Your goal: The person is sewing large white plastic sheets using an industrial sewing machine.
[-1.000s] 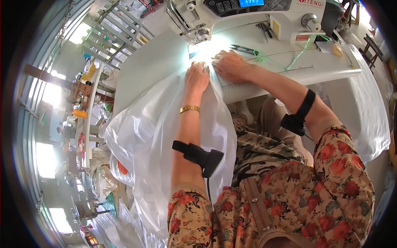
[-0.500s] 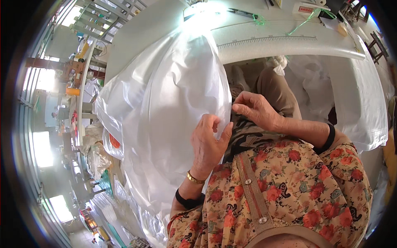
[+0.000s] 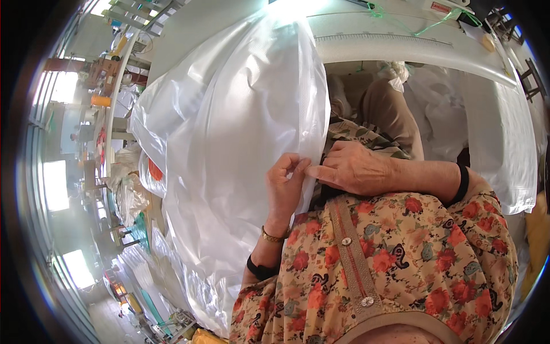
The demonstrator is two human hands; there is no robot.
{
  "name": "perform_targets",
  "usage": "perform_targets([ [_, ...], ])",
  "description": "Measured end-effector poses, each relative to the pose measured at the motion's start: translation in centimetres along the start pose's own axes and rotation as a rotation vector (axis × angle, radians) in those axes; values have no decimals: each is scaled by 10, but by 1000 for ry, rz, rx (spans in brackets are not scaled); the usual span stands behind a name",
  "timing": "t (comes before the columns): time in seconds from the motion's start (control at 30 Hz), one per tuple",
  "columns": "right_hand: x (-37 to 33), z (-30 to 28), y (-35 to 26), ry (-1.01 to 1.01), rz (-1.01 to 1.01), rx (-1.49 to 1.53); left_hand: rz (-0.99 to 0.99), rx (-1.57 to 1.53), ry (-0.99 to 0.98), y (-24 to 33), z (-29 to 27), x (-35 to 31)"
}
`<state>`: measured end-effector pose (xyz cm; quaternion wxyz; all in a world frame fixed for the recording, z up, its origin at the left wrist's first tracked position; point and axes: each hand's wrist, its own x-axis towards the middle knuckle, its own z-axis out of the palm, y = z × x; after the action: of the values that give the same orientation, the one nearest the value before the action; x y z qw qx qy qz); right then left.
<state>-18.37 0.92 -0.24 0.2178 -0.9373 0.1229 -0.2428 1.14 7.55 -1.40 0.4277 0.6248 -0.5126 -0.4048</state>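
A large, shiny white sheet (image 3: 246,126) drapes from the table over my lap, with a folded strip along its right edge. Close to my body, my left hand (image 3: 286,180) pinches that edge between thumb and fingers. My right hand (image 3: 358,169) meets it from the right, its fingers curled and its thumb at the same spot on the edge. The fingertips of both hands nearly touch, and the bit of sheet between them is mostly hidden.
Ahead, the white table (image 3: 458,63) carries a printed ruler scale (image 3: 378,39) and green string (image 3: 424,28). A bright lamp (image 3: 295,6) glares where the sheet reaches the tabletop. More white sheeting (image 3: 498,143) hangs at the right. A knotted white bundle (image 3: 395,74) sits near my knee.
My hands were apart with loosely bent fingers; now they have come together at the sheet's edge and pinch it. The folded strip along that edge shows more plainly. The view has shifted slightly.
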Motion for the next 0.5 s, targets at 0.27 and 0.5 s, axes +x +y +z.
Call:
perform_targets([
  [0.27, 11, -9, -8, -288, 18, -271, 71, 92, -4, 2, -17, -2],
  [0.5, 16, -22, -8, -413, 120, -101, 264, 324, 1, 25, -20, -1],
])
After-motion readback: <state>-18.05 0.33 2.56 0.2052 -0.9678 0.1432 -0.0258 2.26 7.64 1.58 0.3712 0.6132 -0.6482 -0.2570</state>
